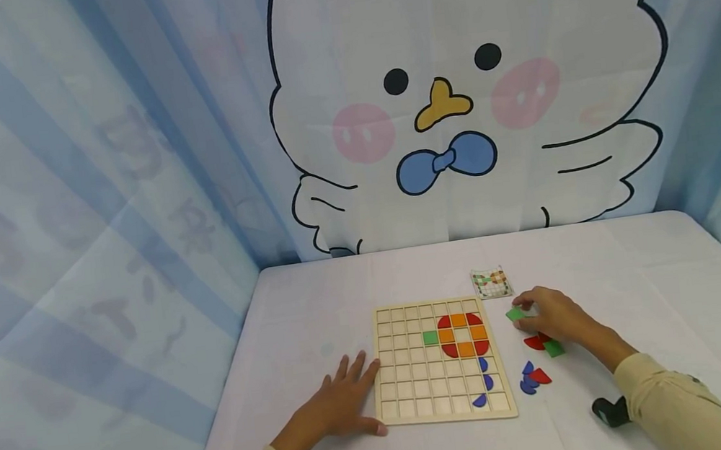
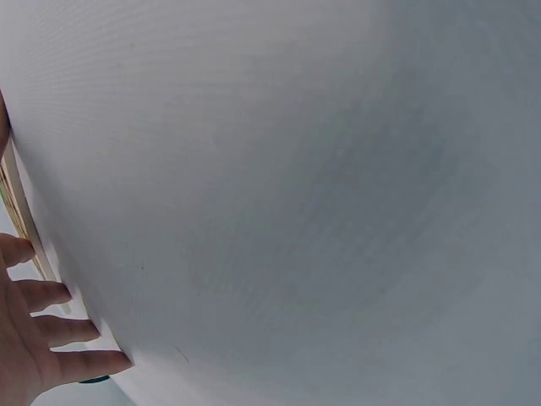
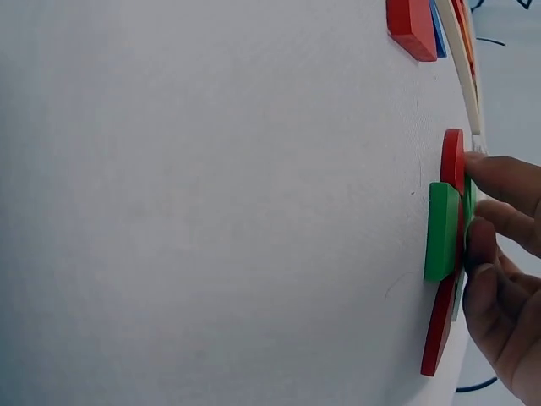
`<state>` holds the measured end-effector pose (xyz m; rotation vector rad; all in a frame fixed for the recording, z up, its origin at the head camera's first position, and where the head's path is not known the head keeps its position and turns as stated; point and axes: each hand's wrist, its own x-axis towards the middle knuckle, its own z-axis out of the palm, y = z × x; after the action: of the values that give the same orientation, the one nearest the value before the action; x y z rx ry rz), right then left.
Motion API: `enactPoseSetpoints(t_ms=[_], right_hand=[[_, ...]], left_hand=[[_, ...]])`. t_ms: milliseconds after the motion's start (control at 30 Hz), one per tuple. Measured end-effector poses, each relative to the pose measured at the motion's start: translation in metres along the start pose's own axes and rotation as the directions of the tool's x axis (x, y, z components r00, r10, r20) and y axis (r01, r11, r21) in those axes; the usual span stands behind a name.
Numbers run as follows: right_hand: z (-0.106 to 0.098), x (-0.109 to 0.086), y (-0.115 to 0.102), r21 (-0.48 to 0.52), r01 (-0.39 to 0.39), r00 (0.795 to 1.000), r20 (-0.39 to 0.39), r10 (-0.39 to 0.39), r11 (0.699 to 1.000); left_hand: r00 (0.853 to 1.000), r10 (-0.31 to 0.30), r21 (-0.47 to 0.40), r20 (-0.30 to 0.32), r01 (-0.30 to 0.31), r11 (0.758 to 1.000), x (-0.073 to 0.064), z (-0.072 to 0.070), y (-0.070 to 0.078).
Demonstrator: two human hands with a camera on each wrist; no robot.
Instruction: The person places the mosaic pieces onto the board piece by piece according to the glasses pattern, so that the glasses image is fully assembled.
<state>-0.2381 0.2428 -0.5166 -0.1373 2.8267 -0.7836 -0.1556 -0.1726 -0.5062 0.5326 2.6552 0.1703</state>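
Green square tile point(image 1: 514, 314) is pinched in the right hand point(image 1: 555, 316), just off the pale wooden grid board's point(image 1: 447, 418) right edge — left hand's point(image 1: 346, 400) spread wide, touching the board's left edge. White tabletop point(image 1: 298, 318) stretches out left of the board — loose red rounded pieces point(image 1: 533, 344) crowd its right.

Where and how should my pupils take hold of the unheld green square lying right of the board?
Probably pinch the near-right part of the green square by two opposing straight edges, coming from the near right. Red pieces crowd its far-left side, while the near-right side looks unobstructed; the right wrist view shows a block seemingly thick enough to pinch.
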Motion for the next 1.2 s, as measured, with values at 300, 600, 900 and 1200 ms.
enactPoseSetpoints(t_ms=[300, 600, 900, 1200], right_hand=[[-0.002, 0.001, 0.002, 0.029, 0.001, 1.0, 0.014, -0.001, 1.0], [-0.006, 0.009, 0.002, -0.018, 0.084, 0.994, 0.073, -0.083, 0.996], [-0.003, 0.011, 0.003, -0.002, 0.111, 0.991, 0.078, -0.111, 0.994], [-0.002, 0.01, 0.0, 0.045, 0.081, 0.991, 0.108, -0.085, 0.996]], left_hand=[[1.0, 0.001, 0.0, 0.001, -0.001, 1.0, -0.003, -0.005, 0.003], [1.0, 0.0, -0.003, 0.001, 0.0, 1.0, -0.004, -0.006, 0.004], [1.0, -0.006, 0.016, 0.005, 0.006, 1.0, -0.001, -0.005, 0.004], [1.0, -0.016, -0.001, 0.01, 0.016, 1.0, -0.001, -0.006, 0.005]])
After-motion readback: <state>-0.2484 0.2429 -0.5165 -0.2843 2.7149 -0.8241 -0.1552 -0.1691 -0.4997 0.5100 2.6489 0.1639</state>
